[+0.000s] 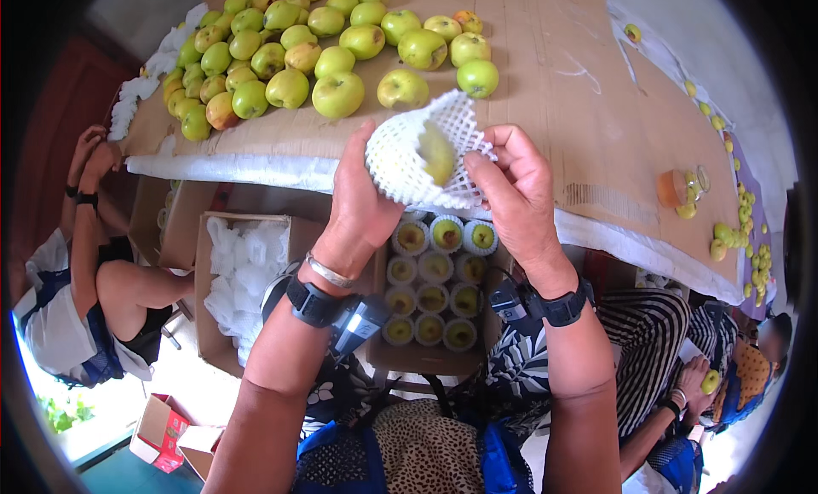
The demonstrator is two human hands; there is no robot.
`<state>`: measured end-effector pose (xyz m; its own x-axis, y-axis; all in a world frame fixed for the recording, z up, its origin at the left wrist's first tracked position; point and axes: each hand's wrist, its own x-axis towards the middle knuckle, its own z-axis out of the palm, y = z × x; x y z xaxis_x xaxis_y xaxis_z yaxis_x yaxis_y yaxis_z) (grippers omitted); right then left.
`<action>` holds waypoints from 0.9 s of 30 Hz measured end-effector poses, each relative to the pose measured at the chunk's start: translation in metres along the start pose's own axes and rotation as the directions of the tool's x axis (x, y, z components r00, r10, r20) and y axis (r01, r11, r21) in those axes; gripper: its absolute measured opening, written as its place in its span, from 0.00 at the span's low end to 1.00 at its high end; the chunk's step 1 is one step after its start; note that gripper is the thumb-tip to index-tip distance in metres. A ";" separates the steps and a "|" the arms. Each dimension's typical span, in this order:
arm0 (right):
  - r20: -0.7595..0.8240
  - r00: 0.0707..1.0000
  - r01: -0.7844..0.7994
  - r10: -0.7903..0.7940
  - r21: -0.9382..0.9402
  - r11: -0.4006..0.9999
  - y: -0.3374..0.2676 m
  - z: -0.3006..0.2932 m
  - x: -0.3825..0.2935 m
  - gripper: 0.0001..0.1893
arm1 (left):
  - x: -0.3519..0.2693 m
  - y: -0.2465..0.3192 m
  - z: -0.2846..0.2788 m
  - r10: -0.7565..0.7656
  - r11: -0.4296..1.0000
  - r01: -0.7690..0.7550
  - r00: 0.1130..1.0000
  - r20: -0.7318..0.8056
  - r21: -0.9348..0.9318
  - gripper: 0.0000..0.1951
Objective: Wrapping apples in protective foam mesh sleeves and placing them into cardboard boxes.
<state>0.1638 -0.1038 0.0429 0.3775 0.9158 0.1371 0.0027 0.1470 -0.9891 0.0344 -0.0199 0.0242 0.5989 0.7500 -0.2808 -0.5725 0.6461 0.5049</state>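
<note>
Between my two hands is a green apple (437, 154) inside a white foam net sleeve (397, 150). My left hand (359, 197) cups the sleeved fruit from the left and below. The sleeve's right edge is pinched between the thumb and fingers of my right hand (516, 184), and its mouth gapes so that some apple skin shows. Below them, a cardboard box (425, 362) holds rows of sleeved apples (432, 297). Loose green and yellow apples (337, 94), some with brown blemishes, lie on the cardboard-covered table (543, 104) just beyond my hands.
An open carton (211, 331) of white foam nets (246, 270) stands left of the apple box. A glass jar (680, 187) of amber liquid sits on the table at right. People sit on both sides; one hand (693, 382) at right holds an apple. Red boxes (163, 433) lie lower left.
</note>
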 end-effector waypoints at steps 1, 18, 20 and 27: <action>-0.004 1.000 -0.015 0.015 0.034 0.999 -0.001 0.001 0.000 0.05 | 0.000 0.000 0.000 0.003 1.000 -0.003 1.000 -0.004 -0.003 0.19; -0.015 1.000 -0.008 0.008 0.017 1.000 0.011 0.002 0.005 0.07 | -0.001 -0.009 -0.002 -0.017 0.996 0.008 0.995 -0.100 -0.093 0.20; -0.019 1.000 -0.010 0.009 -0.023 1.000 0.009 -0.001 0.007 0.08 | 0.000 -0.007 -0.001 0.065 0.998 -0.064 0.990 -0.122 0.007 0.20; 0.170 0.900 0.435 -0.401 -0.379 0.817 0.016 -0.017 0.014 0.15 | 0.004 -0.005 -0.007 0.141 0.937 -0.124 0.990 -0.029 0.327 0.23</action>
<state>0.1853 -0.0948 0.0279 0.1814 0.8290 0.5289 0.5170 0.3772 -0.7684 0.0357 -0.0192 0.0155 0.4957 0.8375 -0.2300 -0.4276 0.4658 0.7747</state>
